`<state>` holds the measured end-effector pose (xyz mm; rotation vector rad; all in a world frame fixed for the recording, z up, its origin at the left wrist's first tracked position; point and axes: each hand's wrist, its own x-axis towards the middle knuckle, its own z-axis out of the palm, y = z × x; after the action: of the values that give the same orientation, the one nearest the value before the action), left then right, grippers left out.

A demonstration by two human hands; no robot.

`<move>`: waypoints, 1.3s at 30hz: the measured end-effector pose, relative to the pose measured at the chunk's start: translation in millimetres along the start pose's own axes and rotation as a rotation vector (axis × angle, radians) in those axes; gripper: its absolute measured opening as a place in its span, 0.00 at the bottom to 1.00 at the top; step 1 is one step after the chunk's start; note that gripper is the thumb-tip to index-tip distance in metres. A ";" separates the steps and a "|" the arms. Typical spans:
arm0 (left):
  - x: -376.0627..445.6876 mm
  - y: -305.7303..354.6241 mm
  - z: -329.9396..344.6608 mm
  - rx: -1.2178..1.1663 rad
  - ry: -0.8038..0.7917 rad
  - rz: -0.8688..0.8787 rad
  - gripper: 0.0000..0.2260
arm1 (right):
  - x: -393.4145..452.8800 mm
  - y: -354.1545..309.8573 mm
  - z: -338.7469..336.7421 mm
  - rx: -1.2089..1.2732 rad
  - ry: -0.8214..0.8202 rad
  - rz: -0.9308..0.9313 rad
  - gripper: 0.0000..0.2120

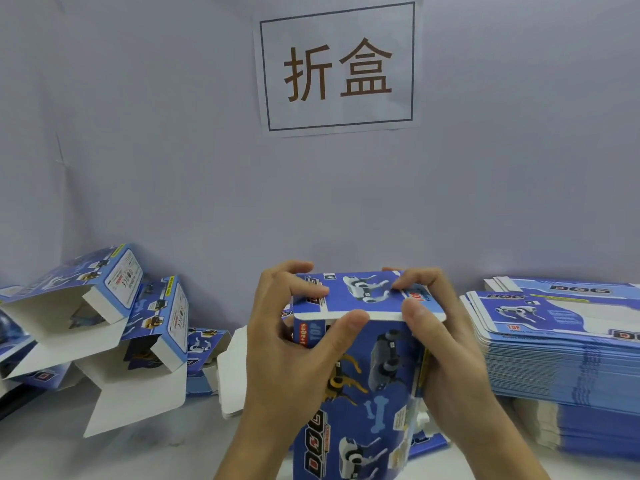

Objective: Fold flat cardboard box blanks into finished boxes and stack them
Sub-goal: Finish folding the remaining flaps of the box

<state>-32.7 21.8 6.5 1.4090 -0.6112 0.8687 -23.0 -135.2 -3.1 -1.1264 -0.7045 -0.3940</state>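
two hands (294,344) (446,341) grip box (367,368), fingers curled on lid; white table (138,455), grey wall (173,150), paper sign (337,67).

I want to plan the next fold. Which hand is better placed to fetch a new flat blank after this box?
Right hand: the stack of flat blanks lies on its side; left hand is nearer the folded boxes.

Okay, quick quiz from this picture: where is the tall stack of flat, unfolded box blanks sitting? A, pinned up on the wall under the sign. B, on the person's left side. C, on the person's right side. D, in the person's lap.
C: the stack of flat blanks lies on the table to the right of the right hand, while the left holds only folded boxes.
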 end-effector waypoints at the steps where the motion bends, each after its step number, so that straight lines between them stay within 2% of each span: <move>1: 0.8 0.9 -1.2 -0.008 -0.030 -0.005 0.24 | -2.2 0.8 -1.6 0.009 0.011 0.003 0.10; 4: 3.0 4.7 -5.6 -0.045 -0.130 -0.014 0.20 | 0.0 0.4 0.2 0.042 0.020 0.003 0.21; 6: 3.2 5.6 -8.3 -0.043 -0.161 -0.020 0.17 | 0.7 1.8 1.5 0.030 0.030 -0.009 0.24; 12: 1.9 3.2 -9.8 -0.032 -0.152 -0.026 0.19 | 0.2 5.7 1.1 -0.128 0.094 -0.102 0.18; 16: 2.9 -1.3 -12.7 -0.045 -0.118 -0.034 0.15 | -0.7 6.4 3.3 -0.115 0.106 -0.108 0.13; 19: 1.2 0.0 -11.0 -0.073 -0.115 -0.067 0.14 | -1.1 3.7 4.2 -0.106 0.083 -0.068 0.16; 23: -2.8 4.7 -4.4 -0.166 -0.134 -0.121 0.13 | -1.4 -3.5 8.0 0.027 0.040 0.050 0.22; 30: -0.3 7.3 -1.9 -0.195 -0.077 -0.103 0.11 | 2.0 -7.0 16.2 -0.099 0.108 0.050 0.22; 34: 1.1 6.2 -5.2 -0.201 -0.092 -0.131 0.06 | 2.0 -9.5 15.0 0.004 0.092 0.073 0.16; 39: 4.0 3.5 -9.3 -0.251 -0.107 -0.162 0.06 | 0.9 -10.1 14.5 0.058 0.121 0.058 0.05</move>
<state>-34.5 31.3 10.8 1.2620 -0.6538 0.5701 -33.1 -125.8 8.0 -1.0571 -0.5721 -0.3866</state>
